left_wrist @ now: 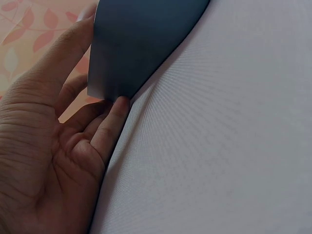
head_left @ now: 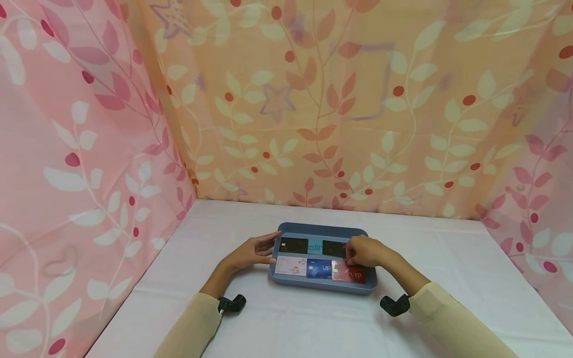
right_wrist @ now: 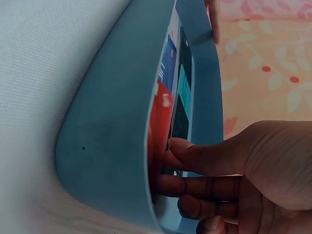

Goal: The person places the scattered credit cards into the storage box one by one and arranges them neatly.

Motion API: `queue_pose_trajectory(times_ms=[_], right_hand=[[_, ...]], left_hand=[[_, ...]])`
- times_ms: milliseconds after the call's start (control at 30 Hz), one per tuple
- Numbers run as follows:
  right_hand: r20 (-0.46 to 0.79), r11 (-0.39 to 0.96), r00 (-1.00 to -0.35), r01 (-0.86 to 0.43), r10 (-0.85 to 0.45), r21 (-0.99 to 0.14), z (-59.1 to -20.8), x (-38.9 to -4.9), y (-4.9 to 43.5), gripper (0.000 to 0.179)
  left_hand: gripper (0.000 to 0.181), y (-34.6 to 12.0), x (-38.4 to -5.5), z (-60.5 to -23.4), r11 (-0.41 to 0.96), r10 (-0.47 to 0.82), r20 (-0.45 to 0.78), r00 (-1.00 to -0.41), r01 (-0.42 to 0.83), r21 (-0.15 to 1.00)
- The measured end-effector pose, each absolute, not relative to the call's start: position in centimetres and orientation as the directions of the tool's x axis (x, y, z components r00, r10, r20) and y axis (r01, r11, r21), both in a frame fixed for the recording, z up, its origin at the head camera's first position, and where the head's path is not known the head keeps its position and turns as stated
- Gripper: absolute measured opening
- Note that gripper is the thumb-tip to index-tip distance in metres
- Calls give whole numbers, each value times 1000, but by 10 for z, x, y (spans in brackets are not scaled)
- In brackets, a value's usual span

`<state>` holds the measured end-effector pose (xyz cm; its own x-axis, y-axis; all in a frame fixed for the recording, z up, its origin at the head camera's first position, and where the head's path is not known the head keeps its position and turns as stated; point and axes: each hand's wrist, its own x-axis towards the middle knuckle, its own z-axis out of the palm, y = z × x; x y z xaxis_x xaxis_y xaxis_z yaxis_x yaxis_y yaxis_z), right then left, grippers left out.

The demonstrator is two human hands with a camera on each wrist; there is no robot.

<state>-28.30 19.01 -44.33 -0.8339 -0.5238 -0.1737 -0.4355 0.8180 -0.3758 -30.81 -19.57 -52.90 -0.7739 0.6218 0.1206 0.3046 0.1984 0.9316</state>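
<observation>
A blue-grey tray (head_left: 322, 285) lies on the white tabletop with several cards in it. My left hand (head_left: 248, 254) holds the tray's left wall, its thumb at the rim and other fingers against the outside. Over the tray's right end, my right hand (head_left: 366, 251) pinches the red VIP card (head_left: 342, 272) by its edge; in the right wrist view this card (right_wrist: 161, 114) looks tilted. Beside it in the near row lie a blue VIP card (head_left: 317, 269) and a pale floral card (head_left: 290, 265). The far row has a black card (head_left: 293, 244), a cyan card (head_left: 315, 246) and another black card (head_left: 333, 249), partly hidden by my right hand.
White cloth (head_left: 224, 223) covers the table around the tray. Floral curtains stand behind it (head_left: 313, 124) and at the left (head_left: 89, 174) and right (head_left: 537, 199) sides. Black wrist cameras sit at the left cuff (head_left: 233, 304) and right cuff (head_left: 395, 305).
</observation>
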Motion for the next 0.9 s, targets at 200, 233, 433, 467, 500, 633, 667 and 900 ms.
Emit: queue_pose_trajectory(times_ms=[200, 233, 433, 467, 500, 633, 667, 900], right_hand=[[-163, 819, -837, -439, -522, -370, -442, -281, 190, 14], [-163, 820, -838, -438, -521, -367, -443, -281, 190, 14], [-154, 827, -846, -435, -511, -357, -445, -280, 189, 15], [-147, 826, -847, -435, -510, -357, -446, -280, 189, 14], [-138, 827, -850, -436, -508, -355, -446, -280, 189, 14], [-84, 819, -856, -453, -510, -353, -447, -280, 190, 9], [-68, 814, -855, -462, -514, -352, -447, -280, 190, 9], [11, 797, -851, -496, -525, -344, -441, -279, 188, 16]], left_hand=[[85, -195, -309, -530, 194, 623, 125, -772, 308, 931], [86, -195, -309, -530, 196, 623, 123, -773, 306, 932], [85, -194, -310, -531, 204, 617, 104, -780, 286, 936], [85, -194, -310, -531, 203, 617, 102, -780, 283, 937], [85, -194, -311, -531, 204, 616, 99, -781, 280, 938], [80, -195, -312, -532, 214, 614, 105, -782, 293, 932], [78, -196, -312, -532, 219, 610, 101, -786, 290, 931], [68, -209, -315, -526, 210, 590, 77, -804, 245, 946]])
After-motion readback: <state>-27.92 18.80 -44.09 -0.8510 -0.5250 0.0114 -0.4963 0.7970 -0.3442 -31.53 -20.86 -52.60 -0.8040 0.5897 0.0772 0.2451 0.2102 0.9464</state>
